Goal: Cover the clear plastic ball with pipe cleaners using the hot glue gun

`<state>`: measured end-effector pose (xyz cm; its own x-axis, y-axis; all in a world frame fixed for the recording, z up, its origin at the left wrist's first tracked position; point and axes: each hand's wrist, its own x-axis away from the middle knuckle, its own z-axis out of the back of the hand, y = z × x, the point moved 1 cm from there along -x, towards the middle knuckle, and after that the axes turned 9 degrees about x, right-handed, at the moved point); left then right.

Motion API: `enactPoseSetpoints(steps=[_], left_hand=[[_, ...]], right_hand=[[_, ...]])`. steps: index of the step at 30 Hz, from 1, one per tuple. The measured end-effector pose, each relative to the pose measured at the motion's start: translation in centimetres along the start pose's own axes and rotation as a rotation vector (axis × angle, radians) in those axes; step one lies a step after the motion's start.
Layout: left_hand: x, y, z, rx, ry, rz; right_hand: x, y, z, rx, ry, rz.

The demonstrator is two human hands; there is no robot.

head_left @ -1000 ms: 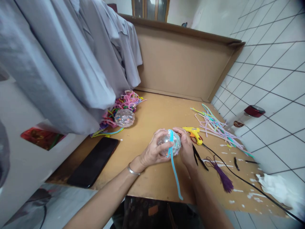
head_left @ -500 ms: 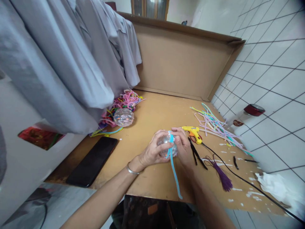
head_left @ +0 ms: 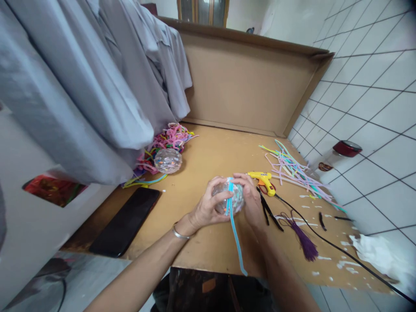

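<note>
Between my two hands is a clear, faceted ball with coloured bits showing through it. Blue pipe cleaners lie across its front, and one long end trails down toward the table's near edge. My left hand wraps the ball from the left, its fingers over the front. My right hand curves round the right side, with fingertips at the top of the blue strips. A yellow hot glue gun lies just beyond my right hand, next to black strips.
A second clear ball sits by a heap of colourful pipe cleaners. A black phone lies at left. Loose pipe cleaners, a purple tassel, a red-lidded jar and white tissue are at right.
The ball has turned slightly, so the blue strips sit a little further left and more of its right side shows. My right hand's fingers have shifted slightly.
</note>
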<state>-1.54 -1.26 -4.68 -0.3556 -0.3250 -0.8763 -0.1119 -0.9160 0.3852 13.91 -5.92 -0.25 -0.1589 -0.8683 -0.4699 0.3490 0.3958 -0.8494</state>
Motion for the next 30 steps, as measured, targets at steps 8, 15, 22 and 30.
enactPoseSetpoints(steps=[8,15,22,30], left_hand=[[-0.3,0.4,0.0,0.016,0.009,-0.009],[-0.8,-0.3,-0.1,0.315,0.155,0.322],[-1.5,-0.2,0.4,0.963,0.384,0.736],[-2.5,0.3,1.5,1.375,0.532,0.919]], right_hand=[[-0.1,0.0,0.1,0.023,-0.052,0.013],[-0.9,1.7,-0.2,-0.354,0.043,-0.206],[-1.2,1.8,-0.5,-0.437,0.045,-0.258],[-0.5,1.7,-0.7,-0.281,0.141,-0.192]])
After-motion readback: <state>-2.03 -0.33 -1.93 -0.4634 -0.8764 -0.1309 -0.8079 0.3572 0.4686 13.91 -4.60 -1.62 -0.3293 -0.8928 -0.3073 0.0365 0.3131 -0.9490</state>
